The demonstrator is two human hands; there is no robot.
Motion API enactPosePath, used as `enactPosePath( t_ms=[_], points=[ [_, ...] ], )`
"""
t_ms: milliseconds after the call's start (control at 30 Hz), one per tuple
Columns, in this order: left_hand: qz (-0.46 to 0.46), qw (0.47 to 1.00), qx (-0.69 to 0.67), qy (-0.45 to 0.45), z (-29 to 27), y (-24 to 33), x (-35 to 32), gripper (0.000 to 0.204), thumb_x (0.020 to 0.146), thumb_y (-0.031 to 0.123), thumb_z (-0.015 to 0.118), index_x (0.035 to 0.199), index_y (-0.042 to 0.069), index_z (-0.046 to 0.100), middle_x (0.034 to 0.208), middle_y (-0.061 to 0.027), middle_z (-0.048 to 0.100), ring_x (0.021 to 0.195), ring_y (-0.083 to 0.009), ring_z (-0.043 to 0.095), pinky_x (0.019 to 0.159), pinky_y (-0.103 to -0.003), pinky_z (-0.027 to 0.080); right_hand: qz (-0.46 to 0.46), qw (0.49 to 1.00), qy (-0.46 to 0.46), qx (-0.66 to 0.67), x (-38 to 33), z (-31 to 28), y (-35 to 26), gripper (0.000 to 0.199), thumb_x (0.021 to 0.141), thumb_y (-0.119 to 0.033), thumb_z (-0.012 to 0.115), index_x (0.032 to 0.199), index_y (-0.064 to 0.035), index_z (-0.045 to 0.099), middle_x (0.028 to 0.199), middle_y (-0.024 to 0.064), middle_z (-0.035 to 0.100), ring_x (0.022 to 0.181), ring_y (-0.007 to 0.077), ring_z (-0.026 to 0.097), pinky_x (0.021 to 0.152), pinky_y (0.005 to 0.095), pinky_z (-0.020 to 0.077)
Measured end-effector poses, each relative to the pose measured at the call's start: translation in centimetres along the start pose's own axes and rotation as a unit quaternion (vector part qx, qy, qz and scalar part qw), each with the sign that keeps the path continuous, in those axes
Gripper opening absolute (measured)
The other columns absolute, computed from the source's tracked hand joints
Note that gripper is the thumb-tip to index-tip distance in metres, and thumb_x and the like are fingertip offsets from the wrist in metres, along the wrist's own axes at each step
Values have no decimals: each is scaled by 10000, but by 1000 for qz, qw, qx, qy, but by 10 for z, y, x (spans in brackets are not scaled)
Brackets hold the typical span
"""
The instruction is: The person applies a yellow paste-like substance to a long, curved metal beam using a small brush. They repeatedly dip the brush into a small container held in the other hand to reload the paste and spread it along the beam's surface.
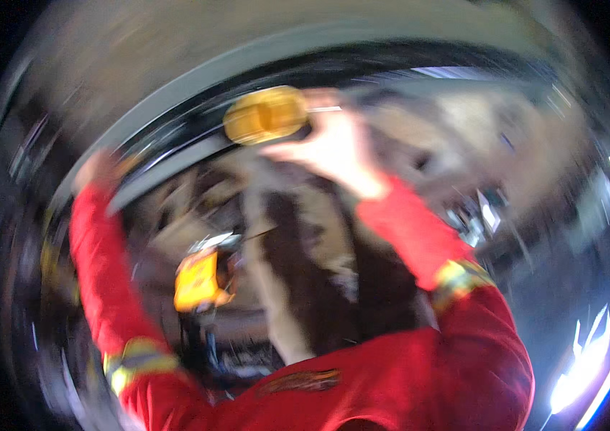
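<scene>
Motion smears the whole picture. At the upper middle my right hand is closed on the right edge of an amber, rounded, glossy thing, thumb below and fingers above. Its exact kind is too blurred to tell. This amber thing lies over a long dark, curved band with a pale grey edge; whether it is fixed there I cannot tell. Farther left, my raised left hand is at the same band's left end, close to a small orange-brown streak. Blur hides its fingers. Both arms wear red sleeves with reflective bands.
Below, between my arms, lies an orange-yellow boxy object with dark parts around it. Brown, uneven ground spreads under me. Small shiny items lie to the right. A bright light glares at the lower right.
</scene>
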State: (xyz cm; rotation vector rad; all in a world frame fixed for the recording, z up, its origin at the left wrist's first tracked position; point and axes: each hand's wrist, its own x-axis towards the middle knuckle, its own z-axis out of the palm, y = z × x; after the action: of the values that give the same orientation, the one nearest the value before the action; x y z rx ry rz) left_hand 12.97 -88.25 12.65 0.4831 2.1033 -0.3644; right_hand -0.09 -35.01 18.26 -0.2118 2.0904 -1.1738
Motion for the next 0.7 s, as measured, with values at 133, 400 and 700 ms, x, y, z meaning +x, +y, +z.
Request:
enactPosePath(
  t_ms=[133, 400, 700],
  points=[
    [-153, 971, -144, -113, -94, 121, 84, 641, 767, 640, 451, 1069, 88, 575, 1053, -114, 582, 969, -265, 551, 800, -423, 441, -91, 992, 78, 31, -19, -47, 41, 690, 524, -372, 841, 1080, -36, 606, 1059, 153, 607, 1023, 331, 569, 918, 399, 452],
    [-128, 752, -644, -67, -75, 128, 153, 339, 750, 219, 754, 636, 100, 458, 544, 43, 423, 481, -54, 379, 398, -257, 277, -77, 974, 197, 77, -50, -61, 33, 672, 494, -320, 853, 1052, -41, 606, 1008, 107, 609, 977, 274, 567, 883, 385, 370],
    [-67, 992, -42, -102, -97, 120, 136, 428, 820, 424, 604, 911, 11, 663, 976, -218, 644, 903, -387, 632, 770, -498, 501, -85, 966, 221, 105, -47, -59, 23, 661, 480, -321, 856, 1031, -39, 626, 1063, 117, 614, 1042, 270, 562, 935, 374, 378]
  ],
)
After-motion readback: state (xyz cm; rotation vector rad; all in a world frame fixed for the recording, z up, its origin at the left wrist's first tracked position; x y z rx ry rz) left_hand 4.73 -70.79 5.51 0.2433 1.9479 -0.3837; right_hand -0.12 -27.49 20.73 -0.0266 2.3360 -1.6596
